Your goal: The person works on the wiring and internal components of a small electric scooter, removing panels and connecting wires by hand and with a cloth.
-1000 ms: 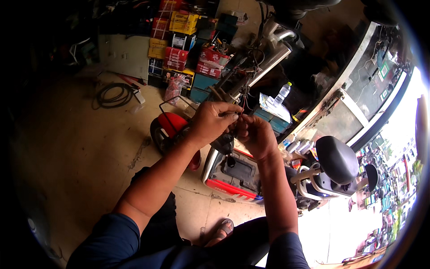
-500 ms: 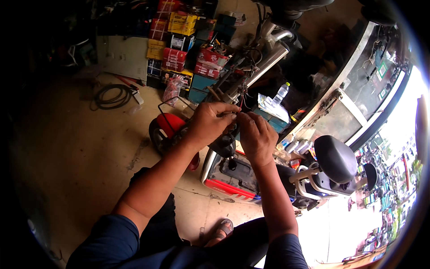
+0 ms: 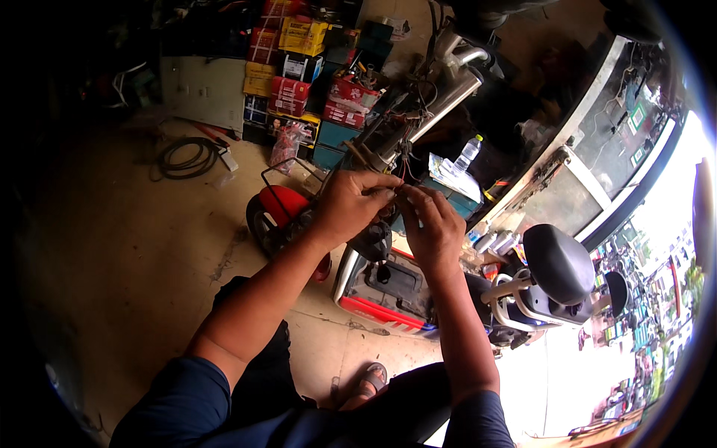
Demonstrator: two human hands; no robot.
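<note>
Above the electric scooter, both my hands meet fingertip to fingertip. My left hand (image 3: 351,207) pinches a thin wire between thumb and forefinger; its end is too small to make out. Closed on the same spot from the other side is my right hand (image 3: 435,231), thumb and forefinger together. Thin red and dark wires (image 3: 405,155) hang from the bare silver steering column (image 3: 448,101) down to my fingertips. Below lie the scooter's red front fender (image 3: 284,200), its grey footboard (image 3: 399,286) with red edge, and its black seat (image 3: 559,263).
Stacked battery boxes (image 3: 290,97) stand at the back beside a pale cabinet (image 3: 202,93). A coiled black cable (image 3: 184,158) lies on the floor at left. On a teal box behind my right hand stands a clear water bottle (image 3: 468,154). A glass-panelled door frame (image 3: 575,179) rises at right.
My right hand's fingers have shifted and spread slightly, still at the wire. My left hand keeps its pinch in nearly the same place. The view has moved very little.
</note>
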